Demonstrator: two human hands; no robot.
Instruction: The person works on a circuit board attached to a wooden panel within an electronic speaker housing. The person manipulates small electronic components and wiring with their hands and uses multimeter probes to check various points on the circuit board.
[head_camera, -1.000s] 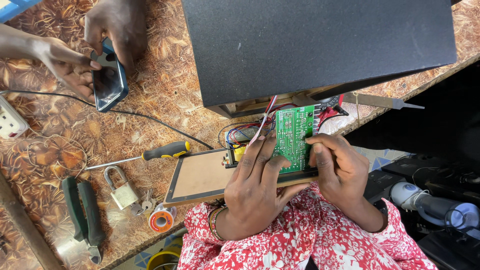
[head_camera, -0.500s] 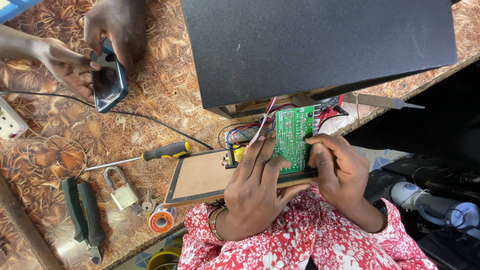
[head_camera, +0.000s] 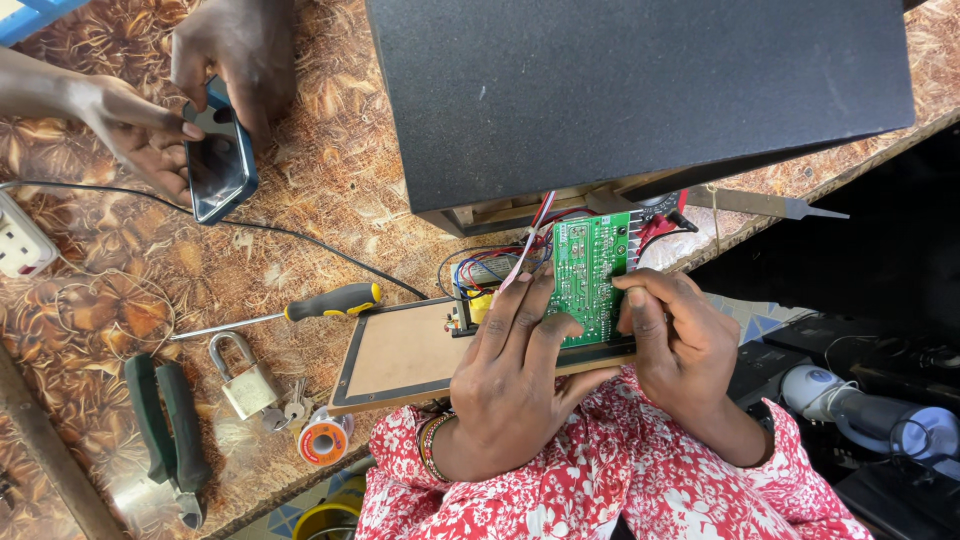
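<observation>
Green printed circuit board (head_camera: 588, 275) w/ solder side up is sitting at the near edge of the patterned brown worktop (head_camera: 330, 170), resting over the right end of a flat brown wooden panel (head_camera: 400, 350) and just in front of a large black speaker cabinet (head_camera: 640, 90). Red, blue and white wires (head_camera: 500, 262) are running from the board's left side into the cabinet opening.

Left hand (head_camera: 515, 390) is lying flat, fingers spread, pressing on the board's left half and lower edge. Right hand (head_camera: 680, 345) is gripping the board's right edge, thumb and fingers curled against it.

Left of the panel: yellow-and-black-handled screwdriver (head_camera: 300, 305), silver padlock (head_camera: 243, 378) w/ keys, solder spool (head_camera: 322, 438), green-handled pliers (head_camera: 165, 430). White power strip (head_camera: 20, 240) is sitting at the far left edge.

At upper left, another person's hands (head_camera: 190, 90) are holding a blue-cased phone (head_camera: 218, 160), screen up, well apart from the board.
</observation>
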